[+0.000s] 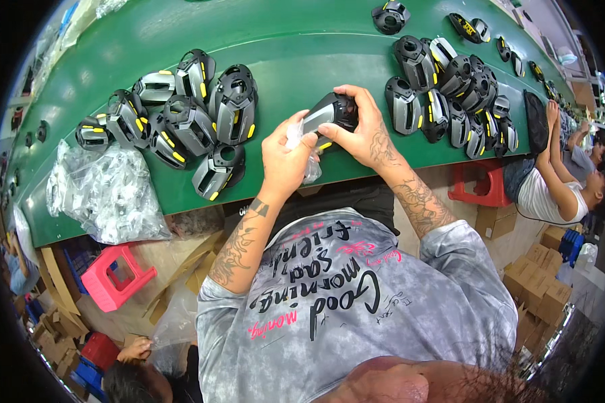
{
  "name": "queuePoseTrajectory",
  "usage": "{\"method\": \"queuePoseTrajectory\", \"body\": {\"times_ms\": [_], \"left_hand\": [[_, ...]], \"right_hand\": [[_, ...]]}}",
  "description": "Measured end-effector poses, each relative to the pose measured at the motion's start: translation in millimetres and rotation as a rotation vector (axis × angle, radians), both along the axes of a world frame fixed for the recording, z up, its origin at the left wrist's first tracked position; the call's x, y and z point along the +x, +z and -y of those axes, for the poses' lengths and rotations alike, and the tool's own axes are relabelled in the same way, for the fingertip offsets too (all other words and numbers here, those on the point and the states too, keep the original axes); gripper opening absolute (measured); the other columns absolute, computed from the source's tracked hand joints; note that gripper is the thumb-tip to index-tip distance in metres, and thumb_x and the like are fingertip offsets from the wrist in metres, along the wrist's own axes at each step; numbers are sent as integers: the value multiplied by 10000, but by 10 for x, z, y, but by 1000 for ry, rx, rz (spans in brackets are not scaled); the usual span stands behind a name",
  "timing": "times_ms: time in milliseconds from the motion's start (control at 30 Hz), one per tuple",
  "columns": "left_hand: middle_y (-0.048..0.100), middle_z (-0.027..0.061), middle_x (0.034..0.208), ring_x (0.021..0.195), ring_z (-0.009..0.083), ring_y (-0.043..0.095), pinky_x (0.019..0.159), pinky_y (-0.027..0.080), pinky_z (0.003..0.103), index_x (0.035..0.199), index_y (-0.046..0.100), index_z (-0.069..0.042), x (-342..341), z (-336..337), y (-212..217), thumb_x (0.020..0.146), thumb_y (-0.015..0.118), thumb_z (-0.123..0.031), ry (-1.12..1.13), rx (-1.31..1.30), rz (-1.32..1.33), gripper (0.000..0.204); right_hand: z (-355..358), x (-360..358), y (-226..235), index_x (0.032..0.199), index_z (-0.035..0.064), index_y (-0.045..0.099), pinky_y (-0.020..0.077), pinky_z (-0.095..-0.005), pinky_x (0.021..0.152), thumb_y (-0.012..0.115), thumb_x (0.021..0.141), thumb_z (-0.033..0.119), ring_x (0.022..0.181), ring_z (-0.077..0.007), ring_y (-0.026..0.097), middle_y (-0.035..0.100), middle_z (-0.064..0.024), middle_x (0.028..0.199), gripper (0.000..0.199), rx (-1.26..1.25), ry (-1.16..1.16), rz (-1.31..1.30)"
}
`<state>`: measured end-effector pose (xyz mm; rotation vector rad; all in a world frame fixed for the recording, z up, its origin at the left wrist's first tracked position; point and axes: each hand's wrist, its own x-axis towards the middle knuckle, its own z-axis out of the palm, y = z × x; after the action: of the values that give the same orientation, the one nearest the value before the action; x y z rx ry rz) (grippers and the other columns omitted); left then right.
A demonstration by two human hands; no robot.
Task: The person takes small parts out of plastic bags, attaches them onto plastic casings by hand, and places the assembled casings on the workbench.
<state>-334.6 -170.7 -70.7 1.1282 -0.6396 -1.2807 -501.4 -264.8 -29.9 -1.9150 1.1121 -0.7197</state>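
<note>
Just above the table's near edge, a black-and-grey plastic housing (319, 117) with a yellow accent is held between my two hands. My right hand (363, 131) is closed around its dark end, thumb on the near side and fingers over the far side. With its fingers bent in a pinch, my left hand (284, 153) grips a crumpled piece of clear plastic film (294, 134) at the housing's lighter end. More of this film hangs below the left fingers. What lies under the fingertips is hidden.
Similar housings lie in a group (188, 117) on the left and another (450, 87) on the right of the green table (302, 64). A clear bag of parts (111, 191) rests at the front left. Red stools (117, 275) and co-workers (551, 188) are nearby.
</note>
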Motion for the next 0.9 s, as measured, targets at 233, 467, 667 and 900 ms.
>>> {"method": "queuePoseTrajectory", "body": {"times_ms": [233, 467, 667, 900], "left_hand": [[706, 64, 993, 697, 92, 627, 607, 524, 256, 1322, 650, 26, -59, 17, -14, 948, 696, -17, 28, 60, 78, 379], [720, 70, 978, 647, 99, 622, 569, 516, 258, 1345, 631, 17, 136, 105, 9, 962, 692, -49, -79, 74, -4, 393], [633, 122, 1119, 764, 154, 688, 613, 590, 290, 1332, 611, 17, -48, -24, 12, 894, 708, 35, -100, -222, 642, 449], [681, 199, 1153, 1003, 342, 691, 892, 558, 388, 1291, 643, 37, -25, -32, 231, 795, 829, -135, -60, -281, 842, 557]], "right_hand": [[134, -160, -38, 1349, 41, 570, 541, -325, 836, 929, 748, 263, 958, -183, 619, 608, -102, 1176, 734, 32, 135, 6], [289, -348, -230, 1419, 47, 525, 445, -213, 723, 910, 754, 75, 889, -50, 545, 591, 23, 1078, 769, 336, 211, 230], [128, -239, -156, 1351, 50, 553, 448, -228, 765, 809, 873, 200, 859, -62, 526, 577, 8, 982, 563, 304, 57, 354], [87, -128, -296, 1185, 36, 587, 451, -240, 802, 801, 874, 148, 889, -74, 512, 549, -2, 1002, 393, 302, -60, 499]]}}
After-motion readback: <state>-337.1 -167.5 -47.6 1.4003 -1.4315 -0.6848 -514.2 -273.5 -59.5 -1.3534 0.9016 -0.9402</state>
